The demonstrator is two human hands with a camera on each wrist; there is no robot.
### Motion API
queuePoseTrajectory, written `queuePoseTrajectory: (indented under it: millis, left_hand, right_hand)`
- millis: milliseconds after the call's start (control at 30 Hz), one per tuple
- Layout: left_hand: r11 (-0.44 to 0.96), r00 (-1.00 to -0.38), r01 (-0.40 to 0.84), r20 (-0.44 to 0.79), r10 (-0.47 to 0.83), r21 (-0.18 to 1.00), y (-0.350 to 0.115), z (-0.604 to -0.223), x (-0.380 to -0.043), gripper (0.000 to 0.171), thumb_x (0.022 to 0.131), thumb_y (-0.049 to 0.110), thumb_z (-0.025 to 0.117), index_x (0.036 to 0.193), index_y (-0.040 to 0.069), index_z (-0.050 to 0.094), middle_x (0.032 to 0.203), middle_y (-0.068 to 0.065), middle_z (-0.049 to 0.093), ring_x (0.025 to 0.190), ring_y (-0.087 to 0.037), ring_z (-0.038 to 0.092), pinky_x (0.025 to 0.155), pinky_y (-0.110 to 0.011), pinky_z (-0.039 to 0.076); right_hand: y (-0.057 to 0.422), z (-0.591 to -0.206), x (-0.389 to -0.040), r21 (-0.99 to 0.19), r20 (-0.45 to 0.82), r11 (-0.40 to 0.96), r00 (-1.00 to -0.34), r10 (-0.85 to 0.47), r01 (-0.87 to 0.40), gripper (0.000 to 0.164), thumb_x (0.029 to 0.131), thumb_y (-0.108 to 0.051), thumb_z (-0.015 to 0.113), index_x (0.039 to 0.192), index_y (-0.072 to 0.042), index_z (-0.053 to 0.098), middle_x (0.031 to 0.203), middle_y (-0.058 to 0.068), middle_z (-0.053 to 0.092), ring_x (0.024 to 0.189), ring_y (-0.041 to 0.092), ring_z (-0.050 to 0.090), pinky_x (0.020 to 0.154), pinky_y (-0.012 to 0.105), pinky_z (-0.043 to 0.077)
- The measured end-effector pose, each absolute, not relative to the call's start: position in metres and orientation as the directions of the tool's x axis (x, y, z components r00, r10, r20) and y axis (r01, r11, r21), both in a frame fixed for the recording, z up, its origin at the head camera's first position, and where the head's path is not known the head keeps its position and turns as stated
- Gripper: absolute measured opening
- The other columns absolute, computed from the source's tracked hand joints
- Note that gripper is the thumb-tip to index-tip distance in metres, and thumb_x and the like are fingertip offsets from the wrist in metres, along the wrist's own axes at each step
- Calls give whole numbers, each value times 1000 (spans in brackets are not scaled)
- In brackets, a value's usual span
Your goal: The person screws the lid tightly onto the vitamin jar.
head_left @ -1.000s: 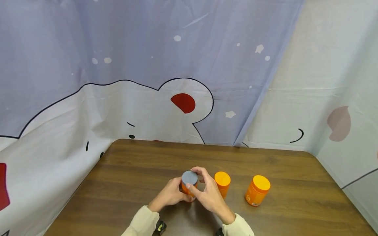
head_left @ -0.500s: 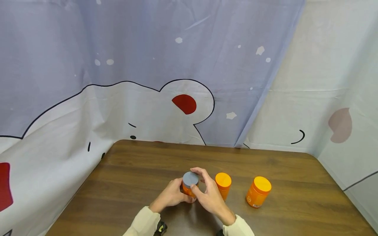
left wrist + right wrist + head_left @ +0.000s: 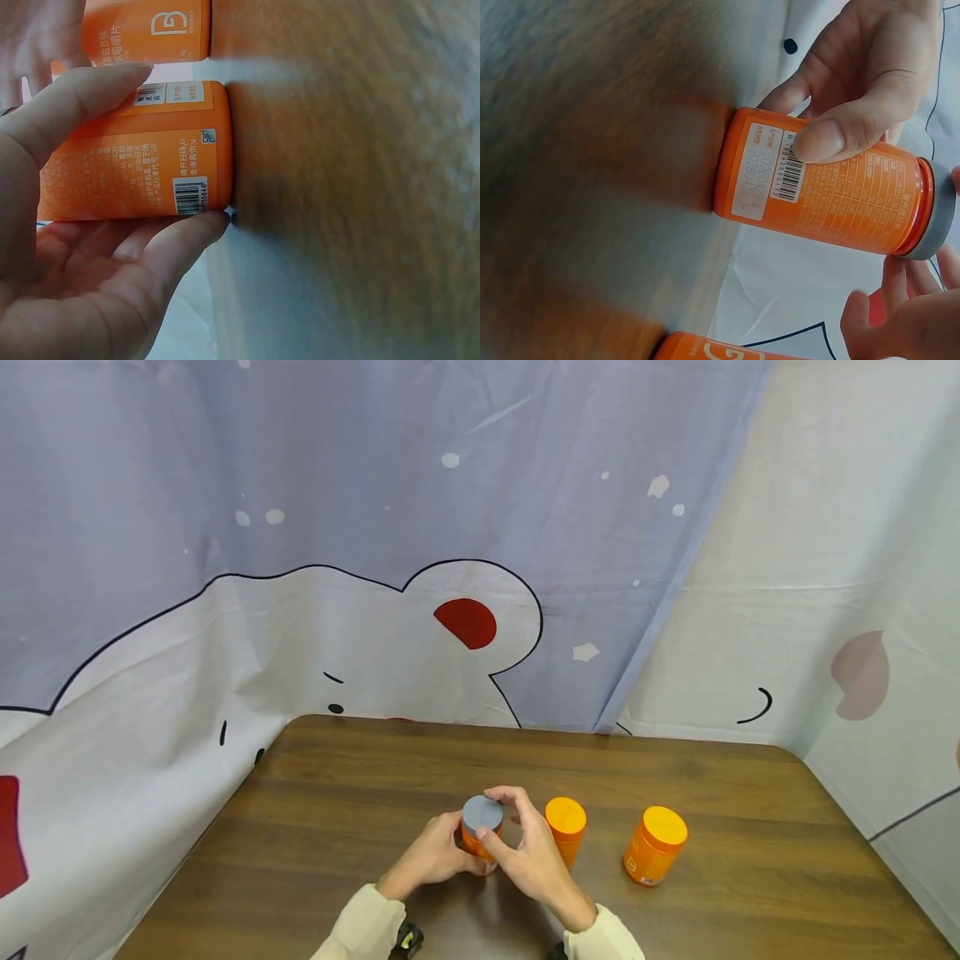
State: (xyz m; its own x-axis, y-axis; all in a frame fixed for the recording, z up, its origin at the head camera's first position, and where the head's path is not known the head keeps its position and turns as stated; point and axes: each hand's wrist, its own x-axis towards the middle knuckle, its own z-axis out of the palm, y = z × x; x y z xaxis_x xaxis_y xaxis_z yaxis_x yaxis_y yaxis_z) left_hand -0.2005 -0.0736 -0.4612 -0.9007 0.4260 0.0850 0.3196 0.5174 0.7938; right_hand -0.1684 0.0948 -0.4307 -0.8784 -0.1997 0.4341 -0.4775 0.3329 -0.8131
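Observation:
An orange bottle (image 3: 832, 187) with a grey lid (image 3: 482, 812) stands upright on the wooden table, its label and barcode facing the wrist cameras. My left hand (image 3: 435, 852) grips the bottle's body low down, thumb on the near side and fingers round the far side; in the left wrist view its thumb and fingers span the printed label (image 3: 150, 165). My right hand (image 3: 531, 852) holds the grey lid at its rim between thumb and fingers. Just right of that hand stands a second orange bottle (image 3: 566, 831) with a yellow-orange lid, partly hidden by it.
Farther right on the table (image 3: 360, 777) stands a third orange bottle (image 3: 654, 846) with a yellow-orange lid. A printed curtain (image 3: 337, 635) hangs along the table's back and sides. Dark straps (image 3: 407, 937) sit at the wrists, by the pale sleeves (image 3: 367, 922).
The right thumb has shifted slightly along the lid's rim and back. The bottle and the left hand stay in place; the whole head view sways a little.

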Motion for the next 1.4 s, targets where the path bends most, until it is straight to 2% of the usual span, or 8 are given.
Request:
queuePoseTrajectory:
  millis: [200,400,533,667,933,1100,1267,1400]
  left_hand:
    - [508,-899,322,90,428,799,-74,-461,-200,51,62,30,81,106,12,62,96,5,65,86,-10,58,79,-33,46]
    - [512,-898,339,109,426,789,-74,-462,-201,52,61,30,82,105,11,62,95,4,65,85,-11,58,78,-33,46]
    - [519,-898,342,110,426,783,-73,-462,-201,54,60,31,82,106,11,62,96,4,65,85,-11,59,77,-33,46]
    - [523,-899,334,99,426,784,-73,-462,-202,54,60,31,82,106,13,63,95,5,65,85,-11,58,78,-32,46]
    - [511,-897,333,100,430,792,-73,-462,-201,52,61,30,82,106,14,62,97,6,65,88,-11,58,79,-33,45]
    - [507,-896,335,103,431,794,-74,-462,-201,53,61,30,82,107,14,62,98,6,64,89,-12,58,81,-35,45]
    - [514,-896,343,109,431,786,-74,-462,-202,52,61,32,82,105,13,63,97,6,65,89,-12,58,81,-35,45]
    - [512,-894,348,115,432,786,-74,-463,-203,52,61,32,83,105,12,62,95,5,65,86,-12,59,78,-33,47]
  right_hand:
    - [95,-430,-167,-829,421,317,-887,-188,-461,52,80,-25,69,127,-16,46,124,-7,51,114,14,49,93,46,38]
    - [94,-430,-168,-839,437,247,-870,-228,-485,50,83,-15,67,128,-14,46,128,-2,51,114,18,50,93,49,39]
    - [95,-431,-169,-834,432,252,-865,-255,-491,49,83,-12,65,128,-13,46,127,-3,51,112,16,52,93,46,41]
    - [95,-432,-170,-829,427,272,-868,-255,-488,47,83,-15,66,127,-12,47,126,-6,52,111,14,52,92,43,42]
    - [94,-431,-168,-845,397,276,-884,-248,-457,42,83,-24,67,121,-23,48,124,-4,52,105,16,55,90,47,42]
    - [93,-431,-168,-849,389,288,-893,-226,-443,44,81,-27,69,120,-24,48,122,-1,53,102,18,56,89,48,41]
    - [92,-432,-168,-834,402,318,-891,-212,-452,52,82,-30,68,127,-23,44,126,-4,50,103,15,55,90,44,42]
    - [93,-434,-169,-812,449,294,-861,-238,-504,49,87,-22,62,131,-20,42,129,-4,49,110,15,53,91,42,43]
